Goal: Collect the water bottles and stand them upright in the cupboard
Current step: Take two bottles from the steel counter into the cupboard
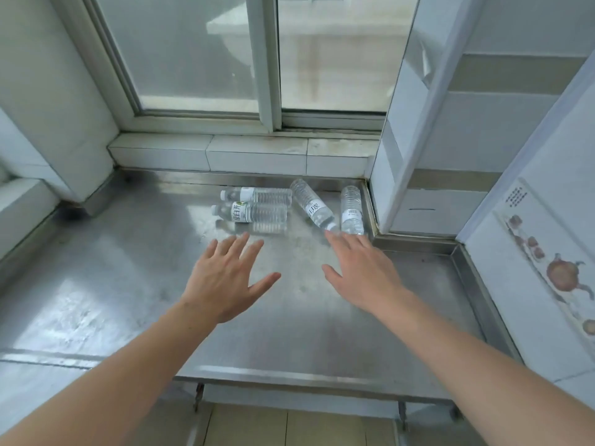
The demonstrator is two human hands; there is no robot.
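Observation:
Several clear water bottles lie on their sides at the back of a steel counter (128, 284). Two lie side by side with caps to the left: the far one (257, 194) and the near one (251, 213). A third bottle (311, 203) lies slanted, cap toward me. Another bottle (352, 210) lies along the counter's right rim. My left hand (225, 278) hovers with fingers spread, just short of the near bottle. My right hand (363, 272) is spread too, its fingertips close to the slanted bottle's cap. Neither hand holds anything. No cupboard is in view.
A tiled sill (257, 156) and a sliding window (267, 59) run behind the bottles. A tiled wall corner (418, 140) juts in at the right, beside the rightmost bottle. A tiled wall (531, 252) bounds the counter's right edge.

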